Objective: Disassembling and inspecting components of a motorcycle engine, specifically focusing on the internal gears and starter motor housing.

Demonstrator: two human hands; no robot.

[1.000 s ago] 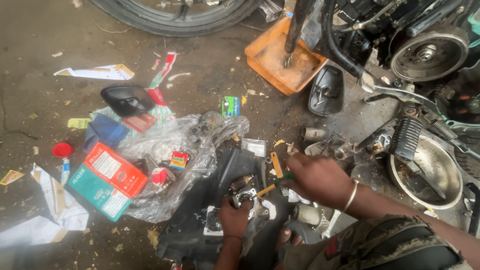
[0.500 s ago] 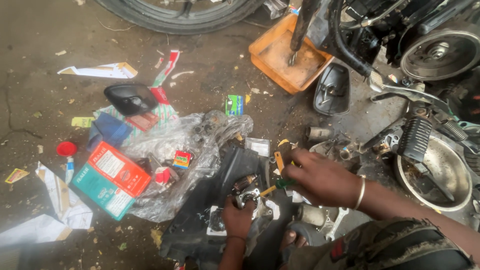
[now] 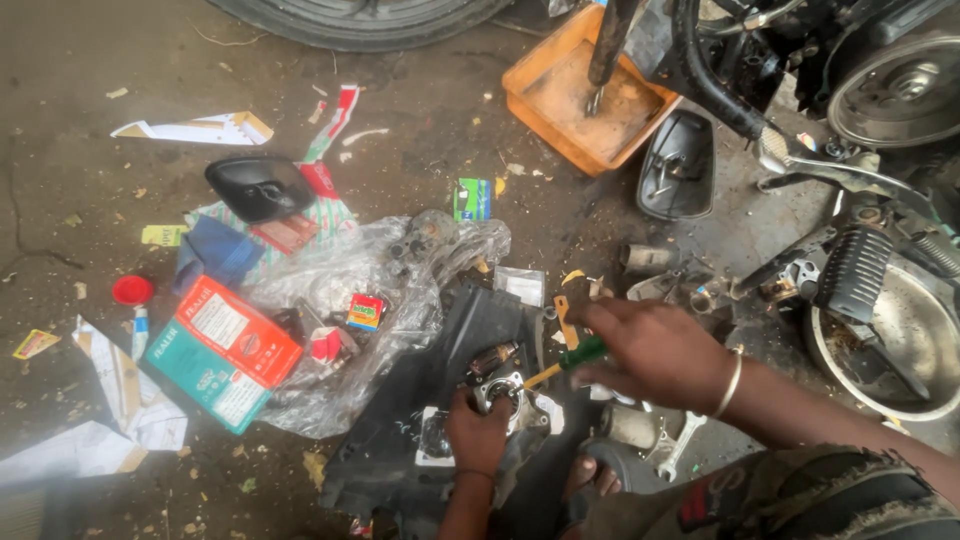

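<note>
Low in the middle of the frame, the left hand (image 3: 478, 432) clamps a small round metal part (image 3: 500, 388) against a black plastic cover (image 3: 440, 380) on the floor. The right hand (image 3: 655, 350) grips a green-handled screwdriver (image 3: 570, 360), its tip at the part. I'd worry the tip could slip off and jab the left-hand fingers, since they sit right beside it. A loosened screw could also roll off among the crumpled clear plastic bag (image 3: 350, 300) and the litter.

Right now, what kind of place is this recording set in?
Probably a motorcycle repair shop floor: a tyre at the top, a stripped engine on the right, and an orange parts tray on grimy concrete.
</note>
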